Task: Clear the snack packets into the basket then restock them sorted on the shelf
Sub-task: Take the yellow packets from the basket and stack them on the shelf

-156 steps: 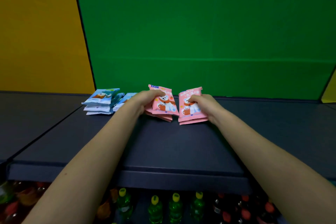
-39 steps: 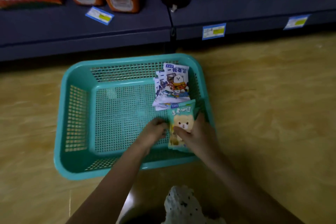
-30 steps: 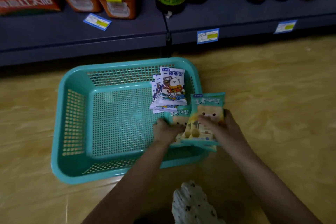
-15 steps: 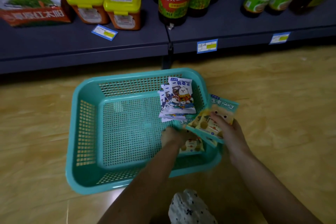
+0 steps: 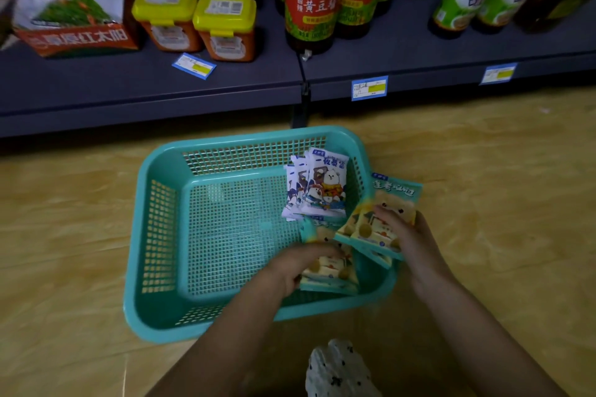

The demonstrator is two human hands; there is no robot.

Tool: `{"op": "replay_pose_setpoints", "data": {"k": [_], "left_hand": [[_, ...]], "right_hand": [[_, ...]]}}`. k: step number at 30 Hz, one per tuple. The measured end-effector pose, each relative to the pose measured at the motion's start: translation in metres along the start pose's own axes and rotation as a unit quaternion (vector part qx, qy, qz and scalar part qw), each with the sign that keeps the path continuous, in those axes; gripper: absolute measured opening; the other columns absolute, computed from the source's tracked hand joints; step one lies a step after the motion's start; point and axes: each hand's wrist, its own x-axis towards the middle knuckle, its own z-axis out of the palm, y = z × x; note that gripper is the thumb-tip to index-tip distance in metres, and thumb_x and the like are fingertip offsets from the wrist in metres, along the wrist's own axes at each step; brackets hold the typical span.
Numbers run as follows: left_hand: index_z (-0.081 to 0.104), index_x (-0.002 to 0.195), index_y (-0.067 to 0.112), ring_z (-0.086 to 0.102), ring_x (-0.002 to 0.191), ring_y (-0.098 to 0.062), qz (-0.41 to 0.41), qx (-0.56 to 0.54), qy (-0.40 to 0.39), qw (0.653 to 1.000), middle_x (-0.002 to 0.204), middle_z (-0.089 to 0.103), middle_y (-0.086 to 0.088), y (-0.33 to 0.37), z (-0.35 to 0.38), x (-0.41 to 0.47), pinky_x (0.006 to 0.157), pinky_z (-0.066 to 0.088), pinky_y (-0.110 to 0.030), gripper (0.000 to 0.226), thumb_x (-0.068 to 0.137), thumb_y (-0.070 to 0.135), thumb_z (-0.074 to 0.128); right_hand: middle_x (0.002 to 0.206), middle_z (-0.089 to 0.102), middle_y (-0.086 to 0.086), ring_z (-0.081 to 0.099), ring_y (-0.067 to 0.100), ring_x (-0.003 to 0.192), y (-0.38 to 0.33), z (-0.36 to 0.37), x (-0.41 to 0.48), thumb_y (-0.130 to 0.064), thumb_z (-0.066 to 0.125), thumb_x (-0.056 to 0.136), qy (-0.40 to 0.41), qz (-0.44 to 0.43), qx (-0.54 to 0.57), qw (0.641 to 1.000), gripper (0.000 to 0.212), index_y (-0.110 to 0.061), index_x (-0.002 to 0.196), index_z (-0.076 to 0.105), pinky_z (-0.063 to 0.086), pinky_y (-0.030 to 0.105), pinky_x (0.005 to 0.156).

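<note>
Teal basket point(image 5: 161, 235): rectangular plastic mesh with rounded corners, on a wood-grain floor point(image 5: 64, 235); its landmark position is just before the dark shelf point(image 5: 145, 87).

White-blue packets point(image 5: 317, 190): glossy flat pouches, overlapped, leaning in the basket's far right corner; count unclear.

Teal-yellow packet point(image 5: 329, 271): in the basket's near right corner, upper part hidden by the left hand point(image 5: 296, 267), which curls over it.

Teal-yellow packets point(image 5: 380, 222): fanned above the basket's right rim, pinched by the right hand point(image 5: 409, 235); lower edges overlapped.

Shelf goods: cropped above.
</note>
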Motion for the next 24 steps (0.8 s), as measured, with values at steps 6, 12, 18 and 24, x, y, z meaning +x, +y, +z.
{"op": "replay_pose_setpoints", "data": {"k": [6,12,18,24], "left_hand": [[0.065,0.094,0.023,0.059,0.102,-0.019,0.007,0.017,-0.010,1.000,0.106,0.068,-0.003,0.009,-0.036,-0.033,0.107,0.030,-0.034,0.044,0.056,0.038,0.081],[0.065,0.095,0.019,0.065,0.081,-0.006,0.075,-0.011,0.040,0.996,0.080,0.074,0.009,0.023,-0.066,-0.065,0.075,0.049,-0.019,0.041,0.059,0.030,0.082],[0.065,0.082,0.017,0.065,0.079,-0.004,0.137,-0.096,0.105,0.980,0.067,0.073,0.015,0.065,-0.086,-0.143,0.071,0.041,-0.024,0.041,0.043,0.026,0.077],[0.068,0.101,0.010,0.072,0.079,-0.018,0.173,-0.122,0.126,0.969,0.093,0.075,-0.008,0.140,-0.088,-0.306,0.074,0.056,-0.030,0.066,0.039,0.031,0.080]], "right_hand": [[0.093,0.068,0.005,0.066,0.023,0.079,-0.004,-0.001,-0.001,-0.016,0.069,0.077,-0.044,0.006,0.044,0.998,0.049,-0.020,0.120,0.047,0.050,0.036,0.064],[0.087,0.074,0.004,0.070,0.023,0.075,-0.025,0.018,-0.003,-0.021,0.071,0.062,-0.128,-0.001,0.053,0.990,0.054,-0.025,0.113,0.055,0.051,0.035,0.064],[0.092,0.074,0.003,0.070,0.028,0.088,-0.089,0.054,-0.041,-0.020,0.071,0.061,-0.163,-0.032,-0.012,0.986,0.049,-0.022,0.109,0.059,0.052,0.047,0.087],[0.095,0.074,-0.006,0.069,0.020,0.094,-0.224,0.077,-0.151,-0.027,0.074,0.057,-0.194,-0.060,-0.053,0.978,0.048,-0.032,0.103,0.062,0.047,0.049,0.097]]}}
